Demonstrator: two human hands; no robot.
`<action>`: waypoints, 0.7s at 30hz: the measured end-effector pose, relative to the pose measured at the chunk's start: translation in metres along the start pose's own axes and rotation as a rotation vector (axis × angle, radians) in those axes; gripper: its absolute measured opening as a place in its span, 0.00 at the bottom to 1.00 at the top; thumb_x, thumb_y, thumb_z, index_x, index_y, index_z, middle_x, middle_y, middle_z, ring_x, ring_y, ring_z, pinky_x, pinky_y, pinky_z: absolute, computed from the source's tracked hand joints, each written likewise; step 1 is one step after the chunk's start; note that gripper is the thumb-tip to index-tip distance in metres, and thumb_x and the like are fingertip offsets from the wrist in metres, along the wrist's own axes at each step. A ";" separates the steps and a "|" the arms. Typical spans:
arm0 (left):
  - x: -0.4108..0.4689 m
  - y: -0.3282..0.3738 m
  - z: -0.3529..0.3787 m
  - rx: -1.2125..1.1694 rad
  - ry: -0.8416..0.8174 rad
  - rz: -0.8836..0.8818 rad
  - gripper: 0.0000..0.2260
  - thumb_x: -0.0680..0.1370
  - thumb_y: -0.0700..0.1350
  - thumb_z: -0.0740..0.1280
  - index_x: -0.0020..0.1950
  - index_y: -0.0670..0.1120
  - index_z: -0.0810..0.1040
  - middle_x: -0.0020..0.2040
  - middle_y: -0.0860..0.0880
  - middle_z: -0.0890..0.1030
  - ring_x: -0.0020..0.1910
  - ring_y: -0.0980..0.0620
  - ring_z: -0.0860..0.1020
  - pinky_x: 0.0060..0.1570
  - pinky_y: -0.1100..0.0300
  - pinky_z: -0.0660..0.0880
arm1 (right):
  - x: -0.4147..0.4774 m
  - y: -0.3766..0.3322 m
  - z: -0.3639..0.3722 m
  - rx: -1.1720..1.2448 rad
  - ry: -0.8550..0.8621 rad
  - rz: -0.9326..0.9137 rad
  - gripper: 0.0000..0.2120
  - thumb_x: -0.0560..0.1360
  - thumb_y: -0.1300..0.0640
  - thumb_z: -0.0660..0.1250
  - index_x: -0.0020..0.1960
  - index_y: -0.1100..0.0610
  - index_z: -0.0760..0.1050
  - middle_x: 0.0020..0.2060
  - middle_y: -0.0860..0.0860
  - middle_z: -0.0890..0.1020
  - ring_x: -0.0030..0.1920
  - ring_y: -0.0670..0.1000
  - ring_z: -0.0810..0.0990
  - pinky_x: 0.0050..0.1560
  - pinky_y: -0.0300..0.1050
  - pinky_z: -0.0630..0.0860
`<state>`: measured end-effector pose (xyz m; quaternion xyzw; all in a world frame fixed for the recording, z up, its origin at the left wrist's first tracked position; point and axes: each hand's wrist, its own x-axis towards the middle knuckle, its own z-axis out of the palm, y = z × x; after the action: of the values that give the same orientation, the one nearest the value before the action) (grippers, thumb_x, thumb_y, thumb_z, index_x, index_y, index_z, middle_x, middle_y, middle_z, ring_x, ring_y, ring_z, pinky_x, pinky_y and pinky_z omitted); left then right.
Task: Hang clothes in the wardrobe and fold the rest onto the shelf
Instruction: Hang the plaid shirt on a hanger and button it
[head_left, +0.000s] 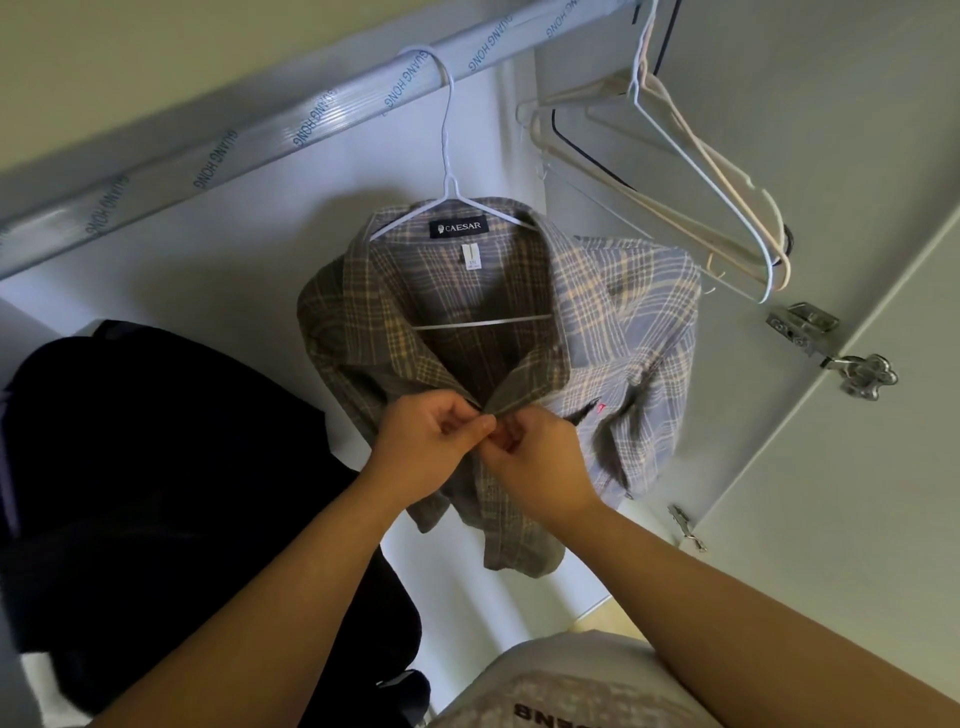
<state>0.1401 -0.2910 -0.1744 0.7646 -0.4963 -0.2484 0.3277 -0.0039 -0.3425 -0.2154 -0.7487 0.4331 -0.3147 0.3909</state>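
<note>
A grey and yellow plaid shirt (613, 312) hangs on a white wire hanger (448, 171) hooked over the wardrobe rail (249, 124). A black label inside its collar reads CAESAR. Just below the collar, my left hand (431, 441) pinches the left front edge of the shirt. My right hand (540, 462) pinches the right front edge, touching the left hand at the placket. The fingertips of both hands hide the spot where the two edges meet.
Several empty hangers (691, 171), white, cream and black, hang at the rail's right end. Dark clothes (156, 493) hang on the left. The open wardrobe door (857, 467) with metal hinges (810, 327) stands on the right.
</note>
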 end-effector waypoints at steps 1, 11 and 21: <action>0.000 0.001 0.000 0.002 -0.006 0.005 0.03 0.76 0.50 0.74 0.43 0.55 0.83 0.40 0.57 0.85 0.43 0.59 0.83 0.50 0.56 0.82 | 0.000 0.000 0.001 0.008 0.015 -0.003 0.09 0.75 0.56 0.72 0.38 0.54 0.76 0.30 0.43 0.76 0.30 0.42 0.74 0.35 0.35 0.75; -0.007 -0.002 0.020 -0.385 0.164 -0.283 0.03 0.81 0.46 0.69 0.49 0.49 0.82 0.44 0.51 0.86 0.44 0.52 0.85 0.54 0.51 0.83 | 0.006 -0.001 0.002 0.052 0.030 -0.020 0.06 0.74 0.50 0.76 0.42 0.48 0.80 0.35 0.41 0.80 0.36 0.42 0.79 0.38 0.33 0.76; -0.009 -0.001 0.012 -0.446 0.177 -0.231 0.08 0.80 0.36 0.70 0.50 0.47 0.72 0.43 0.46 0.85 0.40 0.55 0.85 0.45 0.61 0.82 | 0.000 -0.006 0.004 0.013 -0.010 -0.030 0.08 0.81 0.54 0.66 0.43 0.53 0.77 0.33 0.41 0.75 0.34 0.40 0.73 0.35 0.29 0.68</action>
<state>0.1288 -0.2859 -0.1826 0.7438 -0.3081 -0.3198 0.4996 0.0024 -0.3395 -0.2120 -0.7542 0.4177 -0.3197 0.3931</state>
